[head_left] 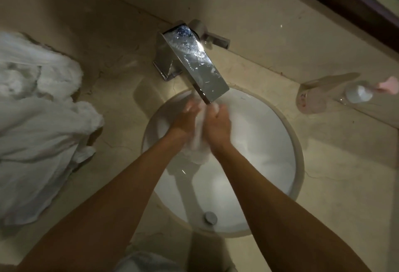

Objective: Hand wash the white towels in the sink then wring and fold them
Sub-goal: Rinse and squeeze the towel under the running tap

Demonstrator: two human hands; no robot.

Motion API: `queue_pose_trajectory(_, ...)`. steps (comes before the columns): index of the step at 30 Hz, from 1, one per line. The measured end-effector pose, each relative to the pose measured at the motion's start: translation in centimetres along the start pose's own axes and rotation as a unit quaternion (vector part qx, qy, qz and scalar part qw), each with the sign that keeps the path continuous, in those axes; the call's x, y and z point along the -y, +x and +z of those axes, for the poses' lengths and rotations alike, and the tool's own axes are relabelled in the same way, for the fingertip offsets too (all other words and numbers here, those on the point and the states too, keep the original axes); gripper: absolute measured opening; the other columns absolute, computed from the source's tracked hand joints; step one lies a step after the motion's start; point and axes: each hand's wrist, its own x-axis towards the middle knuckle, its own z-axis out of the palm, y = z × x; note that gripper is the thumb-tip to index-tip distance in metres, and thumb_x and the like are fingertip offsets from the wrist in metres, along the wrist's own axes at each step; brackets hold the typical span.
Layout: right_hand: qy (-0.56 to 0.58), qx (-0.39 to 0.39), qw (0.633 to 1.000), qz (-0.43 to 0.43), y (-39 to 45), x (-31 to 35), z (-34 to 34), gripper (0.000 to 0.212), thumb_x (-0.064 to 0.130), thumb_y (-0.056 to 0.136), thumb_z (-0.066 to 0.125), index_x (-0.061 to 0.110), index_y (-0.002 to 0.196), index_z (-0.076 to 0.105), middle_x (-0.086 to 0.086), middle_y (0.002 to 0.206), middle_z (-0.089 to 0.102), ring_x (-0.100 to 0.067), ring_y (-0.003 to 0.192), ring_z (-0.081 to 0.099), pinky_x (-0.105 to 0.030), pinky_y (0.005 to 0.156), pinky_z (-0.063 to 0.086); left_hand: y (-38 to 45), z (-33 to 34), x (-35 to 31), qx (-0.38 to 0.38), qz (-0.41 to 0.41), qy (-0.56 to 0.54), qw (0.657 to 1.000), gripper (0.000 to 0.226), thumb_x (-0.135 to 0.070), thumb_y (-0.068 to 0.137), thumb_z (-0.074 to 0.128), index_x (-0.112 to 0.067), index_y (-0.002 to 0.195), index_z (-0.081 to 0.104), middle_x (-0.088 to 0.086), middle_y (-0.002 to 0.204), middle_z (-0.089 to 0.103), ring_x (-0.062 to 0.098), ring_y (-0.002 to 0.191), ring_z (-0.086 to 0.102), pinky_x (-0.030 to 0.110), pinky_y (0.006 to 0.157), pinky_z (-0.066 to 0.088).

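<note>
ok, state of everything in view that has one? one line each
left hand: gripping the towel
right hand: gripping the towel
white towel: bunched between both hands, under the spout, hanging into the basin
faucet: wet; flow hidden by the hands
sink: drain plug visible, no standing water seen
towel pile: crumpled on the counter, left
pink bottle: lying on its side

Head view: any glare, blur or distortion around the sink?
Head view: dim overall; bright glare on the chrome faucet; both hands and the white towel between them are motion-blurred; wide-angle bending at the edges, and the towel pile at left looks soft.
</note>
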Motion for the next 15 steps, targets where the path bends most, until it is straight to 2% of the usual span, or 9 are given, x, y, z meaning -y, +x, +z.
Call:
queue_pose_trajectory(2, -0.027, 0.066, 0.995, -0.072, -2.0, 0.0, 0.8, 0.020, 0.026, 0.105, 0.043, 0.007, 0.103, 0.051, -0.004, 0.086, 0.058, -0.017, 0.080, 0.056, -0.038, 0.081, 0.045, -0.5, -0.4, 0.4, 0.003, -0.031, -0.036, 0.999, 0.031, -0.031, 0.106, 0.031, -0.019, 0.104, 0.060, 0.003, 0.097, 0.061, 0.019, 0.089, 0.058, 0.027, 0.074, 0.044)
queue_pose_trajectory(3, -0.041, 0.070, 0.993, -0.087, -2.5, -0.1, 0.9, 0.022, 0.026, 0.106, 0.041, 0.007, 0.102, 0.050, -0.003, 0.083, 0.056, -0.018, 0.077, 0.055, -0.039, 0.080, 0.045, -0.5, -0.4, 0.7, 0.001, -0.041, -0.047, 0.998, 0.031, -0.034, 0.105, 0.032, -0.022, 0.092, 0.058, 0.001, 0.089, 0.059, 0.016, 0.083, 0.056, 0.029, 0.074, 0.044)
queue_pose_trajectory(4, -0.050, 0.046, 0.995, -0.078, -2.2, -0.1, 0.9, 0.025, 0.028, 0.107, 0.038, 0.006, 0.105, 0.050, -0.006, 0.086, 0.057, -0.023, 0.082, 0.057, -0.043, 0.081, 0.047, -0.9, 0.0, 0.8, 0.007, -0.028, -0.033, 0.999, 0.029, -0.036, 0.103, 0.037, -0.022, 0.088, 0.057, 0.001, 0.088, 0.059, 0.017, 0.085, 0.056, 0.029, 0.078, 0.043)
queue_pose_trajectory(6, -0.032, -0.006, 0.999, 0.007, -0.2, -0.4, 0.9, 0.031, 0.030, 0.107, 0.035, 0.006, 0.115, 0.052, -0.015, 0.102, 0.062, -0.033, 0.098, 0.060, -0.047, 0.089, 0.048, -1.5, 0.7, 0.9, 0.015, 0.026, -0.028, 0.999, 0.016, -0.030, 0.097, 0.049, -0.019, 0.102, 0.059, 0.005, 0.099, 0.059, 0.017, 0.097, 0.055, 0.027, 0.088, 0.042)
queue_pose_trajectory(8, -0.001, -0.004, 0.998, 0.060, 0.9, -0.5, 0.6, 0.033, 0.032, 0.106, 0.039, 0.007, 0.122, 0.053, -0.015, 0.115, 0.063, -0.034, 0.108, 0.060, -0.049, 0.098, 0.048, -1.7, 0.6, 1.1, 0.036, 0.033, -0.059, 0.997, 0.035, -0.024, 0.094, 0.054, -0.019, 0.128, 0.049, 0.006, 0.108, 0.059, 0.017, 0.102, 0.056, 0.026, 0.091, 0.045)
queue_pose_trajectory(10, 0.111, 0.033, 0.989, 0.088, 1.0, -0.8, -0.1, 0.034, 0.034, 0.102, 0.050, 0.007, 0.122, 0.057, -0.014, 0.117, 0.066, -0.033, 0.109, 0.062, -0.051, 0.100, 0.050, -1.8, -0.5, 1.3, -0.022, 0.005, -0.064, 0.998, 0.053, -0.034, 0.088, 0.059, -0.018, 0.137, 0.045, 0.009, 0.115, 0.061, 0.024, 0.104, 0.060, 0.035, 0.095, 0.048)
queue_pose_trajectory(11, 0.197, 0.066, 0.971, 0.123, 1.1, -1.2, -0.8, 0.034, 0.032, 0.100, 0.055, 0.006, 0.122, 0.059, -0.017, 0.117, 0.067, -0.035, 0.110, 0.064, -0.051, 0.099, 0.052, -1.3, -1.5, 2.3, -0.073, -0.034, -0.096, 0.992, 0.051, -0.036, 0.088, 0.062, -0.013, 0.133, 0.051, 0.010, 0.115, 0.063, 0.027, 0.105, 0.063, 0.039, 0.095, 0.049)
queue_pose_trajectory(13, 0.341, 0.133, 0.907, 0.209, 0.9, -2.0, -2.9, 0.032, 0.025, 0.098, 0.059, 0.004, 0.122, 0.062, -0.020, 0.115, 0.070, -0.035, 0.109, 0.067, -0.049, 0.096, 0.055, -1.2, -3.4, 4.0, -0.133, -0.090, -0.112, 0.981, 0.045, -0.040, 0.077, 0.072, -0.012, 0.112, 0.067, 0.012, 0.103, 0.070, 0.031, 0.099, 0.068, 0.048, 0.091, 0.055)
queue_pose_trajectory(15, 0.417, 0.174, 0.835, 0.314, 0.4, -3.7, -5.0, 0.033, 0.018, 0.090, 0.063, 0.006, 0.121, 0.068, -0.017, 0.110, 0.073, -0.033, 0.099, 0.071, -0.046, 0.089, 0.058, -1.6, -4.6, 4.9, -0.105, -0.149, -0.097, 0.978, 0.056, -0.045, 0.065, 0.079, -0.009, 0.107, 0.068, 0.011, 0.095, 0.071, 0.029, 0.085, 0.069, 0.046, 0.076, 0.061)
